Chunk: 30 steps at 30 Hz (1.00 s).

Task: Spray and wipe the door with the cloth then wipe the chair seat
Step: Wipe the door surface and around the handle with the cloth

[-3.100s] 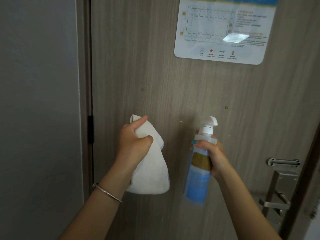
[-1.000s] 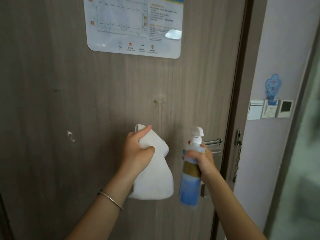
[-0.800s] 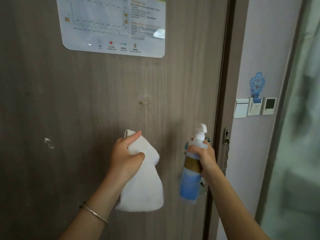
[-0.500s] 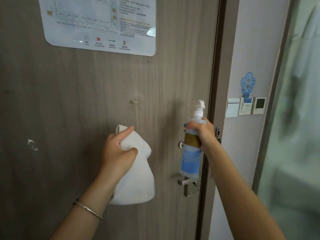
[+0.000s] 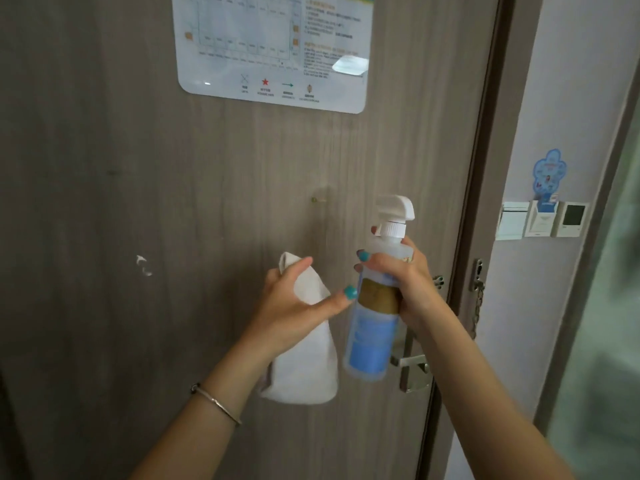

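Note:
A grey-brown wood-grain door (image 5: pixel 138 150) fills the left and middle of the head view. My left hand (image 5: pixel 294 306) holds a white cloth (image 5: pixel 304 368) that hangs down in front of the door; its thumb reaches over to touch the bottle. My right hand (image 5: pixel 405 278) grips a spray bottle (image 5: pixel 374 337) by the neck. The bottle is clear with a blue and brown label and a white trigger head, tilted slightly. A small greenish spot (image 5: pixel 317 199) and a white smear (image 5: pixel 143 265) mark the door. No chair is in view.
A laminated evacuation plan (image 5: pixel 273 46) is stuck high on the door. A metal door handle (image 5: pixel 412 368) and a safety chain (image 5: pixel 478 292) sit at the door's right edge. Wall switches and a card holder (image 5: pixel 540 220) are on the right wall, beside a glass panel (image 5: pixel 606 323).
The bottle has come closer to the cloth hand, and my left thumb has stretched out to touch it. The view has swung back a little to the left.

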Tool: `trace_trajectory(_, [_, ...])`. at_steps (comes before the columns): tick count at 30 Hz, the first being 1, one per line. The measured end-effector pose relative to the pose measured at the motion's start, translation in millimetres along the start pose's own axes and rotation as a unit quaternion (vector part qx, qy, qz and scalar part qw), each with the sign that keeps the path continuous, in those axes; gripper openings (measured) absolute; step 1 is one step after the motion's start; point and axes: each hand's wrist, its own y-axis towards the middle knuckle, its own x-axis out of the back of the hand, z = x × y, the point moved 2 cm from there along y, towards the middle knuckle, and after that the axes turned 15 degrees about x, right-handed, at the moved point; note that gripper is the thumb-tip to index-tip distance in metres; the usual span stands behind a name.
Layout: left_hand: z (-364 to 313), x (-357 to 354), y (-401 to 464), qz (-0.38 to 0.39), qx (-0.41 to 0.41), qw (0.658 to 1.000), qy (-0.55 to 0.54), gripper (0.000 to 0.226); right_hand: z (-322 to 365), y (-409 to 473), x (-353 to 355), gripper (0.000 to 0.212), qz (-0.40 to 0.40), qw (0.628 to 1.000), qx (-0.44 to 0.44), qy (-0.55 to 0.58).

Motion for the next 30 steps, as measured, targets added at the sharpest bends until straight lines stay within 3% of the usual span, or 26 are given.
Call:
trace_trajectory(2, [6.0,1.6,-5.9,0.027,-0.003,0.999,0.033,0.118,9.2,-10.4,-24.6,0.051,0.043,0.999,0.009,0.032])
trace_trajectory(4, [12.0,5.3,-16.2,0.043,-0.016,0.998,0.044,0.12,15.9,-20.0,-50.1,0.06,0.085,0.995,0.019,0.042])
trace_trajectory(8, [28.2,19.1,-35.3,0.065,-0.054,0.992,-0.096,0.075,25.7,-37.8,-95.5,0.07,0.157,0.986,0.024,0.048])
trace_trajectory(14, [54.1,52.5,-57.6,0.024,-0.06,0.978,-0.197,0.068,25.1,-57.9,-144.2,0.079,0.199,0.978,0.026,0.053])
trace_trajectory(16, [56.5,63.5,-65.3,0.023,-0.057,0.976,-0.209,0.058,24.1,-58.7,-153.6,0.079,0.217,0.975,0.041,-0.005])
trace_trajectory(18, [60.9,75.0,-72.1,0.041,-0.061,0.972,-0.222,0.054,22.1,-59.3,-151.8,0.093,0.236,0.966,0.072,-0.079])
trace_trajectory(22, [75.8,100.7,-83.4,0.077,-0.069,0.96,-0.259,0.045,16.5,-74.0,-129.1,0.117,0.196,0.966,0.108,-0.131])
trace_trajectory(25, [87.3,115.1,-89.5,0.125,-0.082,0.938,-0.313,0.042,-0.7,-102.4,-123.7,0.112,0.143,0.963,0.122,-0.192])
trace_trajectory(28, [96.7,124.2,-92.7,0.145,-0.092,0.926,-0.337,0.056,-11.4,-137.6,-136.2,0.093,0.042,0.911,0.206,-0.355])
trace_trajectory(30, [100.5,129.5,-93.7,0.153,-0.1,0.927,-0.327,0.06,-11.4,-152.1,-144.6,0.088,0.03,0.859,0.283,-0.425])
